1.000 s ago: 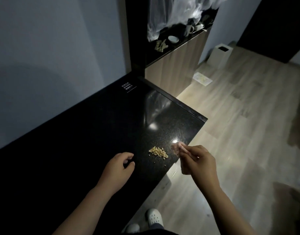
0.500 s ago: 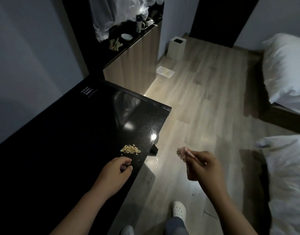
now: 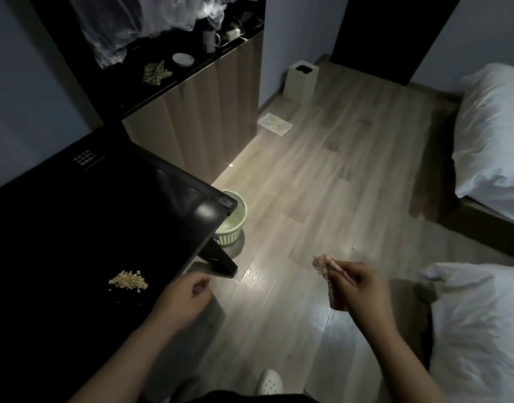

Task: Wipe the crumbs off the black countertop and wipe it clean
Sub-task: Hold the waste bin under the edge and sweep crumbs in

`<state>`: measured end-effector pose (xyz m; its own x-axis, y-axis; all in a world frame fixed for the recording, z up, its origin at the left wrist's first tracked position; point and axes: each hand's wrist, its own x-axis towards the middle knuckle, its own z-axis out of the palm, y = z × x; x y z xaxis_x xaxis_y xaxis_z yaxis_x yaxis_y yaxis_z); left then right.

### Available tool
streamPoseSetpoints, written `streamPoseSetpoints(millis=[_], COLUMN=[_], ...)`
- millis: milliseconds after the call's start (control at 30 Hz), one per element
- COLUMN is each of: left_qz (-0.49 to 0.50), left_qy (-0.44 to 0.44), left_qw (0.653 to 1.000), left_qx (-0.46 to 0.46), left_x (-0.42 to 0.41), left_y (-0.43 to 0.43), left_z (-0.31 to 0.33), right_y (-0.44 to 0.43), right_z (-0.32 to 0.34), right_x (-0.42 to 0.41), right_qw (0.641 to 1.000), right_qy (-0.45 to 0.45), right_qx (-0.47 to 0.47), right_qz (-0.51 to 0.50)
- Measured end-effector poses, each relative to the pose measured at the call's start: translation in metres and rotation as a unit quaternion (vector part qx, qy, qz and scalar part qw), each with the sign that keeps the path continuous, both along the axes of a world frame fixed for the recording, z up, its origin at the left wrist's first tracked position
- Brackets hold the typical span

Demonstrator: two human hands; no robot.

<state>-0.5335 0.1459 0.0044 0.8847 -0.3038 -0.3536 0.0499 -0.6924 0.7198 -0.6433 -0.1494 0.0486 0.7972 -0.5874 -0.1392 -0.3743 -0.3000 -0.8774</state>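
I count one crumb pile [image 3: 128, 280], one desk [image 3: 75, 228], one green basket [image 3: 234, 226], one white bin [image 3: 301, 80], one paper sheet [image 3: 275, 124], one mug [image 3: 210, 40], one small bowl [image 3: 183, 59], one cloth [image 3: 322, 264], and two hands: left hand [image 3: 183, 298], right hand [image 3: 357, 286].

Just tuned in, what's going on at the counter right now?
A person stands at the black countertop, where the crumbs lie in a small pile near the front edge, not yet wiped. The right hand pinches a pinkish wad, perhaps a cloth, out over the floor. The left hand hangs loosely curled at the counter's edge, holding nothing. A green basket sits on the floor by the corner.
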Motion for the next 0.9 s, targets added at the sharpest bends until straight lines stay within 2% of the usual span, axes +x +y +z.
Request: streamPoseSetpoints(millis=[333, 567, 900], left_qz=[0.087, 0.121, 0.157], left_qy=[0.04, 0.046, 0.036], left_qw=[0.995, 0.991, 0.987], left_qx=[0.003, 0.017, 0.009], left_x=[0.022, 0.113, 0.235], left_y=[-0.089, -0.18, -0.29], left_z=[-0.032, -0.057, -0.033], right_y=[-0.129, -0.186, -0.273], right_z=[-0.024, -0.035, -0.027], right_x=[0.066, 0.171, 0.31], right_qw=[0.992, 0.982, 0.962], right_qy=[0.084, 0.091, 0.081], right_qx=[-0.028, -0.064, -0.094], right_qz=[0.094, 0.152, 0.243])
